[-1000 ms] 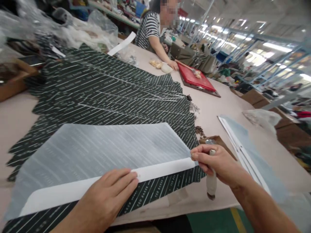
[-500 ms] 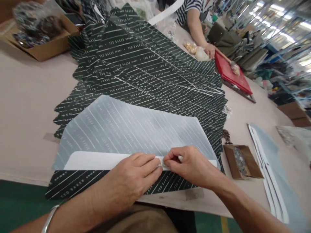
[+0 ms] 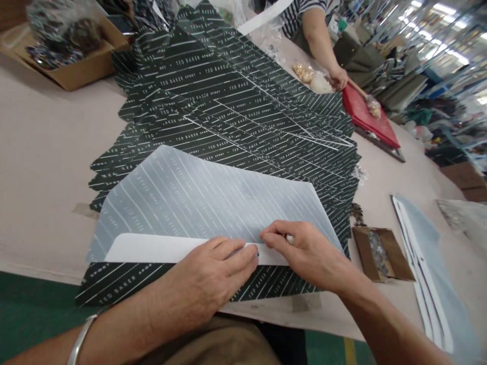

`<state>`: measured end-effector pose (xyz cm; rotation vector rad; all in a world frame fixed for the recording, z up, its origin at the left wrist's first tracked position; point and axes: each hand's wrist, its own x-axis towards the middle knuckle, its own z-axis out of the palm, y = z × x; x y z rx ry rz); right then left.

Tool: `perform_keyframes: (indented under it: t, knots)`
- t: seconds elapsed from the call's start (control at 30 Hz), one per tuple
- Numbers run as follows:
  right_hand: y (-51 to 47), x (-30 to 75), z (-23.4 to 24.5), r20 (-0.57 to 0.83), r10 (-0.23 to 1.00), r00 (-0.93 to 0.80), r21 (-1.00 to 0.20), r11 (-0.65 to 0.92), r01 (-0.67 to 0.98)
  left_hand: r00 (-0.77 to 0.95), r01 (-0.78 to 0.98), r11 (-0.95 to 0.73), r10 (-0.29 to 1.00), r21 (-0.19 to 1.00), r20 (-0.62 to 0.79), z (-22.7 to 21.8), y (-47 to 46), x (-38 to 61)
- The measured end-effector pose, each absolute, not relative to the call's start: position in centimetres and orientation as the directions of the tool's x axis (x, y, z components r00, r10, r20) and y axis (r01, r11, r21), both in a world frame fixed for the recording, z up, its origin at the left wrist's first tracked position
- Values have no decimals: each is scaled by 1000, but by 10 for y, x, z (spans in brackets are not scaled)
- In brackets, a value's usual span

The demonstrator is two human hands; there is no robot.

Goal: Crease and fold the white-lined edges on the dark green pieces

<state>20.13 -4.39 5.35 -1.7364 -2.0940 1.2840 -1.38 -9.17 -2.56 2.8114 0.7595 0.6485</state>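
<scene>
"While our left hand (image 3: 215,276) lies flattened on the white strip (image 3: 155,247), what do we grip?"
"Our right hand (image 3: 306,251) curls around a pale handle (image 3: 290,239); the strip lies on the grey sheet (image 3: 224,200) near the tabletop (image 3: 45,177) edge."

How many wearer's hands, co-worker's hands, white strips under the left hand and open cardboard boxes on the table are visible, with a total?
Wearer's hands: 2 (left hand, right hand)
Co-worker's hand: 1
White strip under left hand: 1
Open cardboard boxes: 2 (left box, right box)
Total: 6
</scene>
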Motion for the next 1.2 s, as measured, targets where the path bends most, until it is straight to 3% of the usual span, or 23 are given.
perform_keyframes:
  t: [0.07, 0.13, 0.23, 0.37, 0.53, 0.87, 1.1, 1.2]
  knots:
    - [-51, 208, 59, -259, 954, -150, -846, -149, 512, 787, 440, -862, 505, 252, 353, -27, -92, -14]
    - [-62, 211, 59, -92, 994, 51, -969, -101, 223, 789, 438, -860, 507, 261, 347, -28, -92, -14]
    - [-77, 209, 46, 24, 986, 167, -999, 20, 28, 789, 434, -858, 510, 275, 344, -30, -93, -14]
    - [-81, 201, 30, -20, 963, 267, -984, 28, -174, 781, 436, -851, 519, 293, 346, -32, -94, -14]
    - [-68, 199, 22, -232, 940, 251, -790, -32, -612, 756, 439, -840, 537, 319, 374, -29, -94, -13]
    - [-66, 187, -1, -270, 925, 266, -735, -20, -677, 737, 468, -812, 576, 348, 353, -25, -95, -10]
    - [-71, 182, -2, -198, 928, 315, -801, 32, -598, 740, 489, -805, 587, 336, 328, -28, -99, -9]
    - [-79, 173, 0, -84, 947, 311, -835, 104, -541, 732, 479, -810, 582, 339, 356, -28, -98, -9]
